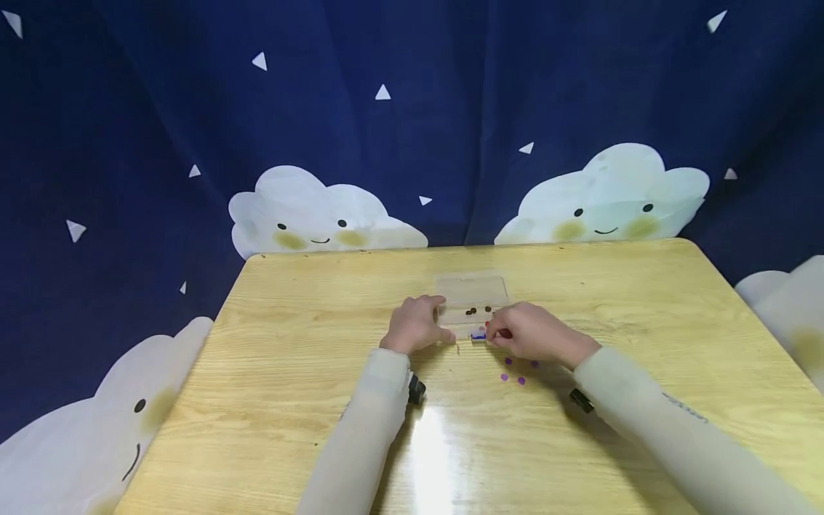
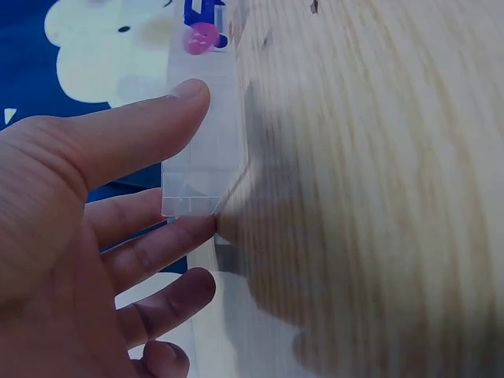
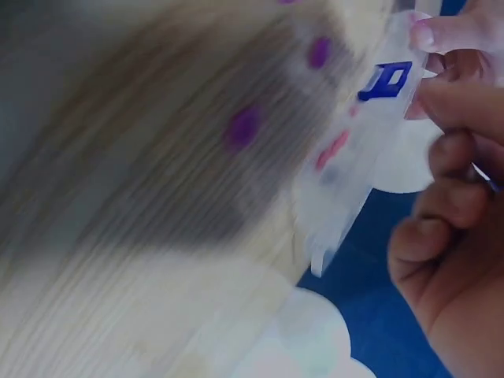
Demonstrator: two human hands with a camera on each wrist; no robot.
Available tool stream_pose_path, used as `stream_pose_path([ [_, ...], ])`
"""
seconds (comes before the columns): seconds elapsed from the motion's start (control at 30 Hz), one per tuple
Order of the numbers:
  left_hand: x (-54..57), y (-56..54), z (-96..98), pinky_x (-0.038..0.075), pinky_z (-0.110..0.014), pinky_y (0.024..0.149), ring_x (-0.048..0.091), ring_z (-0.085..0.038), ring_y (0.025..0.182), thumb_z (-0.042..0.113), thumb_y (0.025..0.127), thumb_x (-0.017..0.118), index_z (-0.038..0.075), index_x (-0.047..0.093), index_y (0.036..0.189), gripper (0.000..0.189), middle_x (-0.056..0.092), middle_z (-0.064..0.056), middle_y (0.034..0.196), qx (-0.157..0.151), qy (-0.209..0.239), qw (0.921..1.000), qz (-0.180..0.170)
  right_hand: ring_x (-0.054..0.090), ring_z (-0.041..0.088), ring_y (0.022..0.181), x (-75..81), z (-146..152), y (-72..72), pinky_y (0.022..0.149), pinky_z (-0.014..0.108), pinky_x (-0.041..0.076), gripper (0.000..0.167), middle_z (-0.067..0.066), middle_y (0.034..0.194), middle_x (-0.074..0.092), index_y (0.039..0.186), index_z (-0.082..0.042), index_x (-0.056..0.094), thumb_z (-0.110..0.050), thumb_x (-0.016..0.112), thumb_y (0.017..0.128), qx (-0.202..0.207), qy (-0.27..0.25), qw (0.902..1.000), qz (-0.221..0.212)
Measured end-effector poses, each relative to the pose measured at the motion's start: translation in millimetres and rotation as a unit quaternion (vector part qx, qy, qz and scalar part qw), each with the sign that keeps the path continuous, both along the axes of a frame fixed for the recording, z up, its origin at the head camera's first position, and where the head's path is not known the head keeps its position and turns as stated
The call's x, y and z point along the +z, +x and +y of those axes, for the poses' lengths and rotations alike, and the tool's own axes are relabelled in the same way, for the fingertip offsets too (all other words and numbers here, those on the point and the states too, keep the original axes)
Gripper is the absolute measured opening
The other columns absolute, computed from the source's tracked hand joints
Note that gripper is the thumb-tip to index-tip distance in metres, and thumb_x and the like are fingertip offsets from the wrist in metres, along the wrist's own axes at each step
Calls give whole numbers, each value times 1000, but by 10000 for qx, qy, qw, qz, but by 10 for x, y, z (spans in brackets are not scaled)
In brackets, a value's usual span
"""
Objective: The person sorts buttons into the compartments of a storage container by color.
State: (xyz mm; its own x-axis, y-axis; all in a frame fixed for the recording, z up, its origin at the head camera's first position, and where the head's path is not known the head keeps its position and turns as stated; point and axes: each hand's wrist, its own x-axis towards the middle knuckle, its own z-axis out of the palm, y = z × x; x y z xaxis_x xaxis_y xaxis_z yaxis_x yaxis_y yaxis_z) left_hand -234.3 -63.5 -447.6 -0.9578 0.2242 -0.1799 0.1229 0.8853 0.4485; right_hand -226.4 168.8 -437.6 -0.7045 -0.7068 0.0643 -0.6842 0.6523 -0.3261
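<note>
A clear plastic box (image 1: 450, 317), its lid (image 1: 473, 290) laid back, stands in front of me. My left hand (image 1: 413, 325) grips its left end, thumb (image 2: 157, 130) over the front wall and fingers round the end. Fingers curled, my right hand (image 1: 531, 332) has its fingertips at the front right of the box, hiding that part; whether they pinch something I cannot tell. A blue marking (image 3: 386, 80) shows on the front wall. Through the plastic appear a pink button (image 2: 201, 38) and red pieces (image 3: 332, 150). Several dark buttons (image 1: 473, 310) lie toward the back.
Several purple buttons (image 1: 521, 380) lie on the wooden table (image 1: 309, 372), nearer to me than the box and below my right hand. A dark blue curtain (image 1: 438, 129) with clouds hangs behind the table's far edge. Black wrist cameras (image 1: 416, 390) sit under both sleeves.
</note>
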Motion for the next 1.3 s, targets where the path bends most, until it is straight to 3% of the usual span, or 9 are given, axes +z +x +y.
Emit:
stream_pose_path([
  [0.13,22,5,-23,47,-50,102,55,-33,124,41,78,83,21,50,147,79,66,-2,130,20,63,10000,2,42,-1,62,-3,129,88,61,19,39,21,-14,69,60,71,-22,71,-8,72,87,384,306,9988,-21],
  [0.23,20,-2,-7,47,-50,101,55,-32,122,41,79,82,22,49,148,79,67,-2,126,-25,64,10000,-31,41,-2,62,-28,88,161,61,18,39,21,-14,67,58,70,-22,70,-8,72,86,512,373,9977,251],
  [0.37,18,-22,14,49,-43,93,58,-26,110,44,78,82,22,51,146,77,68,1,114,-152,-124,9998,88,44,0,63,-75,-216,301,59,19,40,15,-12,72,58,74,-23,71,-13,75,85,796,326,9931,790],
  [0.53,48,-46,13,48,-39,83,60,-22,94,46,75,84,21,64,127,61,69,4,97,-394,-510,9973,365,47,2,64,-147,-654,436,56,17,39,3,-9,77,59,83,-23,75,-20,76,85,1229,320,9861,1068],
  [0.6,63,-48,14,48,-41,85,61,-24,97,46,74,84,21,64,126,61,70,4,97,-461,-580,9965,398,48,1,64,-174,-744,464,55,17,39,3,-9,78,59,83,-24,75,-22,77,84,1221,391,9861,1061],
  [0.73,76,-45,5,48,-44,92,62,-27,106,46,74,85,23,58,139,74,72,3,102,-445,-692,9959,382,55,1,68,-221,-835,480,57,18,44,4,-10,80,63,82,-26,76,-24,80,82,1123,423,9866,1102],
  [0.93,56,-55,2,50,-42,90,63,-25,103,46,77,83,23,56,141,74,72,5,100,-467,-741,9955,357,59,4,73,-246,-894,479,60,20,48,5,-10,82,66,83,-26,76,-25,81,81,1110,305,9849,1293],
  [1.13,42,-51,-11,49,-44,93,63,-27,108,46,77,82,23,55,142,74,72,4,104,-443,-634,9965,309,62,4,77,-243,-912,455,67,23,53,6,-10,85,67,84,-25,77,-21,81,81,1226,289,9862,1072],
  [1.3,24,-49,-29,50,-43,93,64,-25,104,46,77,83,24,54,143,75,72,3,105,-352,-559,9974,296,55,1,74,-230,-871,396,68,19,49,8,-10,82,63,80,-22,73,-16,75,84,1292,104,9910,341],
])
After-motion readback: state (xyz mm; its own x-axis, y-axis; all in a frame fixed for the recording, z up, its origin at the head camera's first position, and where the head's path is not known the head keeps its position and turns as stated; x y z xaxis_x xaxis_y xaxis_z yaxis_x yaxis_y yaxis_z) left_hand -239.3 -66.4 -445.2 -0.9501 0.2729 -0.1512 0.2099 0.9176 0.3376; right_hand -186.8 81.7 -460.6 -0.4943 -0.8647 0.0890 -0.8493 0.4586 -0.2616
